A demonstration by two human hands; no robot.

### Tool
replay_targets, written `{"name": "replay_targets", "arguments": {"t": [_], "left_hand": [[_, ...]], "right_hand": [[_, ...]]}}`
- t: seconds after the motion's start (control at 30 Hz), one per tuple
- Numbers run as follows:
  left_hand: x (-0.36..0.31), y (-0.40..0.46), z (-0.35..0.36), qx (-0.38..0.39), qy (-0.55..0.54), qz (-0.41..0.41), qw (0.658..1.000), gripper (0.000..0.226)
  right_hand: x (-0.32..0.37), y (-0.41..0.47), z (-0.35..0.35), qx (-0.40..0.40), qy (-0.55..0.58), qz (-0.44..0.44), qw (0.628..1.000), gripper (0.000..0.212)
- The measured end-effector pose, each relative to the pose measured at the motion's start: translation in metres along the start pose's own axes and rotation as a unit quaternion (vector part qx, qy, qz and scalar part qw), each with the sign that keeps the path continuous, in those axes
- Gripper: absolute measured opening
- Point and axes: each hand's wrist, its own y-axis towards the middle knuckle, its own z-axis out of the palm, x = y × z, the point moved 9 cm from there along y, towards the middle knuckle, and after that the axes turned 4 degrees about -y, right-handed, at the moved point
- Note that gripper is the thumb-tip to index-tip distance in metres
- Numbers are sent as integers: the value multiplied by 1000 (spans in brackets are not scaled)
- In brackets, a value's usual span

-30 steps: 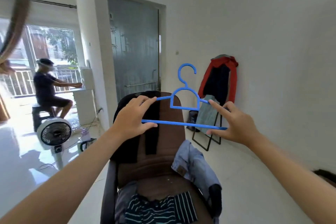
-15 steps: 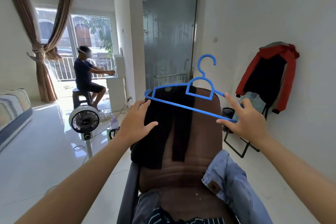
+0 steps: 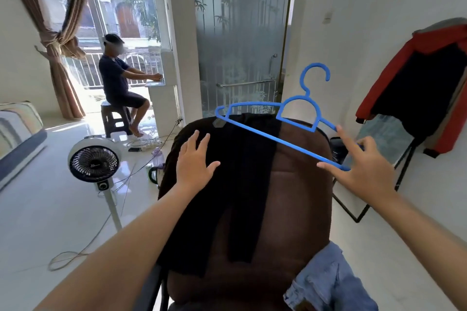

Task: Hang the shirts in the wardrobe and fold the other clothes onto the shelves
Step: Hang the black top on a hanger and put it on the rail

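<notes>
Fingers of the right hand (image 3: 364,171) pinched the blue hanger (image 3: 290,121) above the brown chair (image 3: 298,197), left hand (image 3: 194,161) spread flat on the black garment (image 3: 240,171) draped over its back; judged pre-hanging: next, lift garment, thread hanger.

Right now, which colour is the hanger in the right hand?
Blue; the hanger shows best in the head view.

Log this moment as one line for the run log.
left hand: open, over black garment on chair back | right hand: holds blue hanger end | shirt not yet on hanger
</notes>
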Motion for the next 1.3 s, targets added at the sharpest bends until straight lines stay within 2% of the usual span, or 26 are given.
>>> {"name": "replay_targets", "arguments": {"t": [0.1,0.27,0.5,0.63,0.9,1.2,1.3], "left_hand": [[8,12,27,11,18,-9,1000,72],[10,24,30,-68,10,-9,998,51],[6,40,21,-110,-2,60,992,23],[5,51,23,-80,-14,70,994,11],[17,50,16,-35,-106,3,994,15],[39,-17,60,136,-177,-63,973,12],[45,-33,72,156,-201,-80,964,12]], "right_hand": [[-17,11,19,-7,15,0,1000,92],[-36,15,39,-3,28,8,1000,92],[-49,13,52,15,34,17,999,93],[-47,13,52,24,30,17,999,93],[-35,0,42,12,18,21,1000,94],[-14,-25,47,39,4,26,999,93],[-10,-30,51,42,7,29,999,91]]}}
